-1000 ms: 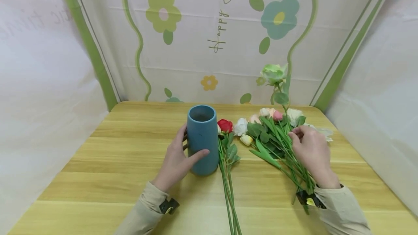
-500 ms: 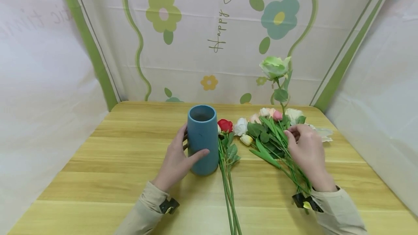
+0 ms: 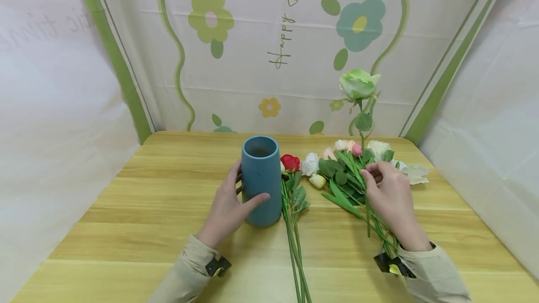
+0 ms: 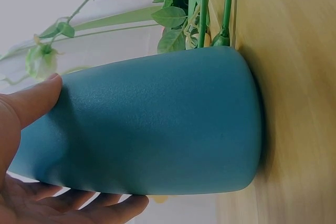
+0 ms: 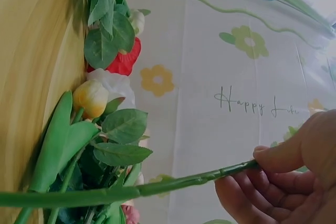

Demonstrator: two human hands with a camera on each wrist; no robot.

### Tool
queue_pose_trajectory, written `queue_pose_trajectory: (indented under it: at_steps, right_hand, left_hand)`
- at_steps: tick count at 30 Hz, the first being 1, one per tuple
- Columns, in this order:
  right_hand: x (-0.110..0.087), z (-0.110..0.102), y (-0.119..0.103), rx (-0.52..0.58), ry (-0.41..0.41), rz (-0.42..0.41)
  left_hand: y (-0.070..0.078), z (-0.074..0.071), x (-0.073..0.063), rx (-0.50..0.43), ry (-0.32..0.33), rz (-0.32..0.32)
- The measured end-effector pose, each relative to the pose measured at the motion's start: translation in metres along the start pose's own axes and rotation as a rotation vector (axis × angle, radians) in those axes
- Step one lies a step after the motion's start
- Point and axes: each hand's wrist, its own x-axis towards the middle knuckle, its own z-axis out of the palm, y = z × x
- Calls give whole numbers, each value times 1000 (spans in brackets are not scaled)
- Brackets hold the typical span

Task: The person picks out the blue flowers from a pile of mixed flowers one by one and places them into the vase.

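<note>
A blue vase [image 3: 262, 191] stands upright near the middle of the wooden table. My left hand [image 3: 224, 213] holds it from the left, thumb across the front and the other fingers round the far side, as the left wrist view shows on the vase wall [image 4: 163, 124]. Over the pile of flowers on the right, my right hand [image 3: 391, 195] pinches the stem [image 5: 173, 183] of a pale green rose [image 3: 358, 84]. That rose is upright, its bloom well above the table. The stem's lower end hangs below the hand, over the other stems.
Right of the vase lie a red rose [image 3: 290, 162] and several long stems [image 3: 296, 256] reaching the front edge. White, peach and pink blooms and a yellow tulip [image 3: 317, 181] lie in the right-hand pile. A printed cloth [image 3: 252, 36] hangs behind the table.
My right hand has shifted left, and the green rose has risen, its stem now apart from the bundle's lower stems. The left hand and the vase have stayed in place.
</note>
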Motion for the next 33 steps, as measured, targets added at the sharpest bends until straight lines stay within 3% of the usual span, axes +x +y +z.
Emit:
queue_pose_trajectory:
  at_steps: [12, 21, 33]
  right_hand:
    - [-6, 2, -16, 106, -81, 86]
    - [-10, 8, -22, 356, -237, 241]
    - [-16, 19, -37, 651, -326, 342]
  left_hand:
    - [-1, 0, -1, 8, 4, 11]
    - [0, 0, -1, 10, 8, 9]
    - [0, 0, -1, 8, 9, 13]
